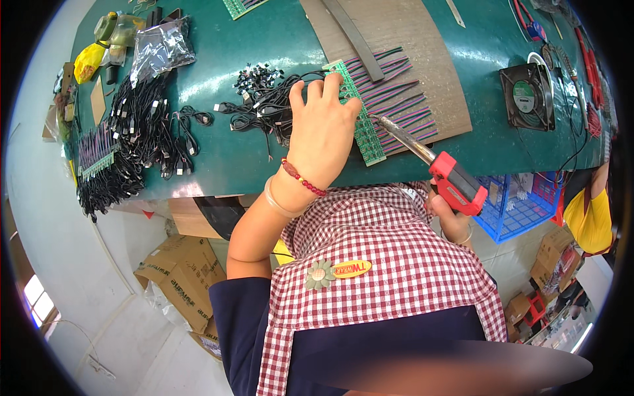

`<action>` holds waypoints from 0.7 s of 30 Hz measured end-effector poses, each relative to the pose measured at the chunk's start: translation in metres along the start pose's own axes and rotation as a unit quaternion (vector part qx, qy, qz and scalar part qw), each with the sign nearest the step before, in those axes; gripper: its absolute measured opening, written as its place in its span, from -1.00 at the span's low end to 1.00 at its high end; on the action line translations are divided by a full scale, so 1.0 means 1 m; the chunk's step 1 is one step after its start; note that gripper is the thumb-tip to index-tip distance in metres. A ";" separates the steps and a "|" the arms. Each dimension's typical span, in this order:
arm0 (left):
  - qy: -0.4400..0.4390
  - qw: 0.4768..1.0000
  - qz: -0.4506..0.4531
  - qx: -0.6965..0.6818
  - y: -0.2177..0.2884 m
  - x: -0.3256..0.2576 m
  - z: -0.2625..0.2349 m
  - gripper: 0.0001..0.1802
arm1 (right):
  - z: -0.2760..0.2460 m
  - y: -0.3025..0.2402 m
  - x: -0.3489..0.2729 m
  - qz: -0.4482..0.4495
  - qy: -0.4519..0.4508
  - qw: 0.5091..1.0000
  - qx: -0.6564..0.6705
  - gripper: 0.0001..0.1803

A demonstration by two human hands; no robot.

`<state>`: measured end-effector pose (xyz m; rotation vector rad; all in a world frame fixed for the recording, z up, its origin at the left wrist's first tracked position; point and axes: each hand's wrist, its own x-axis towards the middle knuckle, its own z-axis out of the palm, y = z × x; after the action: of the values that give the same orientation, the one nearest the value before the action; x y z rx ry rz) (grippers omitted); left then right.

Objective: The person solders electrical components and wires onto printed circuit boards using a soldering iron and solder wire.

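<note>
My left hand (322,129) reaches over the near left part of a long green circuit board panel (371,146). Its fingers are bent down at the panel's edge, closed on something hidden beneath them. Black cables (264,119) bunch beside that hand, to its left. In my right hand (453,223) is a red and black soldering iron (457,185), gripped by its handle. Its metal tip slants up and left, close to the panel's right side. Purple, green and black wires (406,109) fan out rightward from the panel over a brown sheet (446,82).
A flat metal bar (356,43) lies across the wires. Left on the green table (218,39) are a heap of black cables (139,119), a plastic bag (162,49) and a yellow bag (89,63). A fan (526,97) stands right; a blue crate (518,214) sits below the table edge.
</note>
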<state>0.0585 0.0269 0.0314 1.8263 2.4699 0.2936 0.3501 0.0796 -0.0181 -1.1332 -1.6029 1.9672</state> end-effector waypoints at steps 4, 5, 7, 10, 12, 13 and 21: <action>-0.004 1.000 -0.002 0.002 0.000 0.000 0.000 -0.91 | 0.001 0.000 0.001 -0.009 -0.007 1.000 0.002 -0.70; -0.001 1.000 0.000 -0.003 0.000 0.000 0.001 -0.91 | 0.002 0.000 0.001 0.001 -0.002 1.000 -0.018 -0.70; 0.002 1.000 0.001 -0.008 0.000 0.000 0.000 -0.91 | 0.003 0.002 0.001 0.011 0.001 0.999 -0.039 -0.70; -0.013 1.000 -0.002 -0.001 0.001 0.001 -0.002 -0.92 | 0.001 0.004 0.002 -0.003 -0.013 0.999 -0.042 -0.70; -0.001 1.000 0.002 -0.008 0.000 0.000 -0.001 -0.92 | 0.000 0.003 0.002 -0.009 -0.029 0.997 -0.074 -0.71; -0.001 1.000 0.002 -0.008 0.000 0.001 -0.001 -0.92 | 0.001 0.001 0.002 -0.008 -0.029 0.997 -0.074 -0.71; 0.004 1.000 0.005 -0.019 0.000 0.000 0.001 -0.92 | 0.003 -0.001 0.002 -0.026 0.005 0.999 -0.044 -0.70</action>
<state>0.0582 0.0272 0.0308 1.8281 2.4434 0.3474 0.3460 0.0792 -0.0174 -1.1189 -1.7116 1.8725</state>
